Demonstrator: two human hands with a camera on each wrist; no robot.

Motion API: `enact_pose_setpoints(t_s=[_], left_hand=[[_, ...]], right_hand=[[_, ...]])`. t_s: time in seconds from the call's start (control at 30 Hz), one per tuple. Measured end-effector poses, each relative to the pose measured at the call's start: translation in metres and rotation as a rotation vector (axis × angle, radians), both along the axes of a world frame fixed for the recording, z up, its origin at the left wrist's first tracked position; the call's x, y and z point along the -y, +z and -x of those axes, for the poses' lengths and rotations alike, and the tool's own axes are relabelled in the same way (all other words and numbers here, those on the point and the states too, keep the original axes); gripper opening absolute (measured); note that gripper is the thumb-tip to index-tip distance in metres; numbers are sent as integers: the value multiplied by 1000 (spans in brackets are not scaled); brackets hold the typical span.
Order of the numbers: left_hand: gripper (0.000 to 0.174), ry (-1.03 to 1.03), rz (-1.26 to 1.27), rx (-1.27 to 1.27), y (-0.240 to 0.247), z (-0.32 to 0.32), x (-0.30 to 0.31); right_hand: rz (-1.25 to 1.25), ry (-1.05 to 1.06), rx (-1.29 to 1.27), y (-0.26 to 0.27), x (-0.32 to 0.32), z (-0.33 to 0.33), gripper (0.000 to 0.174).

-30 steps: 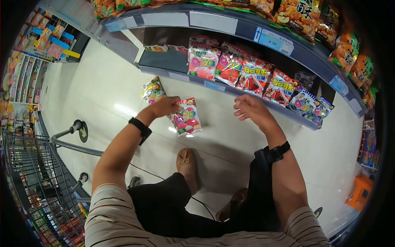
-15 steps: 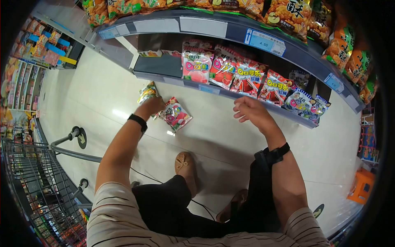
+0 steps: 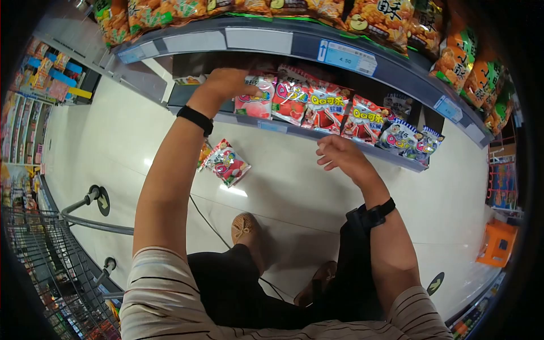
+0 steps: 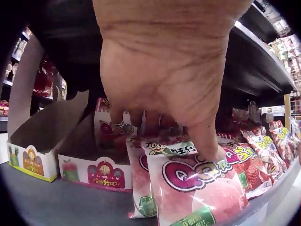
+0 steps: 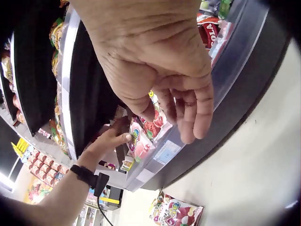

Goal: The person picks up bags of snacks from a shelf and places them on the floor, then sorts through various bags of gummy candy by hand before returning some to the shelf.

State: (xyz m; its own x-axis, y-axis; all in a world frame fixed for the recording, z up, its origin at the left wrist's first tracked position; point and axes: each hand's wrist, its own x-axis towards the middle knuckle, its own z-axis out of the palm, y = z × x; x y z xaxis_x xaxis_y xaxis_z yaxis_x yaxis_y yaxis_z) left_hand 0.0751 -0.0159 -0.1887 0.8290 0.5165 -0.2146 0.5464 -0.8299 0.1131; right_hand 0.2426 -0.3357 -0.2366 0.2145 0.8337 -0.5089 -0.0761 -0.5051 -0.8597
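Observation:
My left hand [image 3: 238, 84] reaches up to the lower shelf [image 3: 294, 131] and pinches the top of a pink candy bag [image 3: 255, 102]. In the left wrist view the thumb [image 4: 206, 143] lies on the front of that pink candy bag [image 4: 202, 188], with the fingers curled behind it. My right hand [image 3: 335, 156] hovers in front of the shelf edge with loosely bent fingers and holds nothing; its fingers [image 5: 188, 110] hang relaxed in the right wrist view. Two candy bags [image 3: 225, 164] lie on the floor below the shelf.
A row of red and blue candy bags [image 3: 362, 122] lines the shelf to the right. Open cardboard display boxes [image 4: 42, 150] stand at the shelf's left. A shopping cart [image 3: 45, 255] is at my left, an orange stool [image 3: 497, 243] far right. My foot [image 3: 243, 226] rests on the tile floor.
My left hand let go of the bag on the floor, rose to the shelf and took hold of the pink candy bag. My right hand has hardly moved.

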Motion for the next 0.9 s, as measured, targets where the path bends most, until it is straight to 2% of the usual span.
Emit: enact_pose_setpoints(t_s=[0.03, 0.07, 0.17, 0.27, 0.37, 0.5, 0.57, 0.6, 0.7, 0.83, 0.9], left_hand=[[77, -7, 13, -3, -2, 0, -3], [73, -26, 35, 100, -5, 3, -3], [78, 60, 116, -106, -4, -2, -13], [77, 99, 182, -122, 14, -2, -2], [73, 45, 128, 71, -6, 7, -12], [52, -95, 41, 346, -3, 27, -8], [42, -177, -42, 457, 13, 38, 4], [31, -279, -128, 543, 24, 44, 12], [27, -219, -216, 478, 56, 62, 42], [27, -141, 53, 437, 18, 84, 78], [30, -101, 266, 259, -28, 89, 102]], right_hand=[[5, -13, 6, 0, 3, -3, 28], [1, -24, 7, 0, 4, -5, 28], [1, -26, 8, 2, 6, -6, 30], [16, 4, 8, 5, 4, -3, 38], [17, 13, 13, 2, 3, -4, 38], [16, 22, 13, 3, 2, -1, 39], [19, 29, 17, 5, 0, 2, 39], [20, 37, 22, 8, -2, 4, 39], [6, 41, 23, 8, -5, 7, 39], [-8, 13, 9, 3, -7, 9, 39], [-15, 9, -2, 3, -8, 9, 39]])
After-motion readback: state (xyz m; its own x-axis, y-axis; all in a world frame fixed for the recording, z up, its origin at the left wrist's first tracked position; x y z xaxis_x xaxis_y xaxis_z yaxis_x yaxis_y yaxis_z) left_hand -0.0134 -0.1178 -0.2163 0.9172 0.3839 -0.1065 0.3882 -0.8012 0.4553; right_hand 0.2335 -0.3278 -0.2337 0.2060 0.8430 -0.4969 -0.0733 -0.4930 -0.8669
